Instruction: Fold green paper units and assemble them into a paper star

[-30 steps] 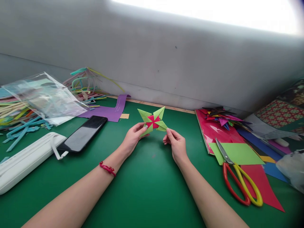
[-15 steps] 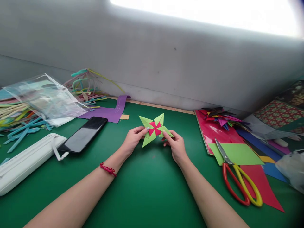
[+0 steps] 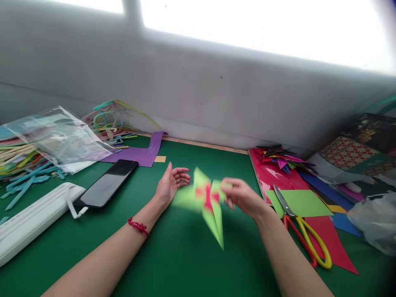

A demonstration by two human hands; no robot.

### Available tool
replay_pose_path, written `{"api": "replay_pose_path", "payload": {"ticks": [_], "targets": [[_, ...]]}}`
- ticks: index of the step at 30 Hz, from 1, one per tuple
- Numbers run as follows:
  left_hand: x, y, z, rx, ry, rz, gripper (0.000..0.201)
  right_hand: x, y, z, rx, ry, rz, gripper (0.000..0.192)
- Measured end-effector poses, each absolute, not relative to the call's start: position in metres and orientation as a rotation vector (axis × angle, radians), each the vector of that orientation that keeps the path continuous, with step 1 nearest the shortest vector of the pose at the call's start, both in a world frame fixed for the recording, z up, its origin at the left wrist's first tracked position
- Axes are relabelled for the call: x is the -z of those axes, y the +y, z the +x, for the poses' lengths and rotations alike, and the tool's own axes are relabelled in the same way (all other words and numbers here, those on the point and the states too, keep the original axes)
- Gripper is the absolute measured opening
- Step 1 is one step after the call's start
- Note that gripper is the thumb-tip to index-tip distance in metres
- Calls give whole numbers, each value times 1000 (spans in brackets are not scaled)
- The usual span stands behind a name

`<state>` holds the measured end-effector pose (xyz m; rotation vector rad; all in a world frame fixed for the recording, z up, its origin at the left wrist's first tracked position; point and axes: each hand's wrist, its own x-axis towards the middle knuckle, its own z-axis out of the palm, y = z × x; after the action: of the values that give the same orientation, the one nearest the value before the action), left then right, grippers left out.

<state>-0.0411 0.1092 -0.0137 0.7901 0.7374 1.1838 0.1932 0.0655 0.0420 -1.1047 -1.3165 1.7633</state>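
Green table (image 3: 173, 264) (phone (image 3: 107, 188), scissors (image 3: 305, 231), coloured paper sheets (image 3: 297, 202) on it)

The phone (image 3: 107, 188) is taken as landmark on the counter (image 3: 185, 264). A plastic bag (image 3: 58, 136) is found behind it to the left, and a long case (image 3: 31, 218) just left of it. The scissors (image 3: 305, 231) are placed far to its right, on paper sheets (image 3: 297, 202).
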Motion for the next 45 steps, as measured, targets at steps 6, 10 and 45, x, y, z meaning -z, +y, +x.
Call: {"api": "replay_pose_path", "payload": {"ticks": [6, 10, 45], "targets": [[15, 110, -41, -1189, 740, 799, 54, -63, 70, 192, -1053, -981, -1473, 50], [14, 109, -41, -1184, 743, 815, 54, -71, 65, 187, -1091, -1027, -1448, 54], [4, 89, 22, -999, 1117, 957, 20, 13, -14, 288, 126, -1445, -2493, 54]]}}
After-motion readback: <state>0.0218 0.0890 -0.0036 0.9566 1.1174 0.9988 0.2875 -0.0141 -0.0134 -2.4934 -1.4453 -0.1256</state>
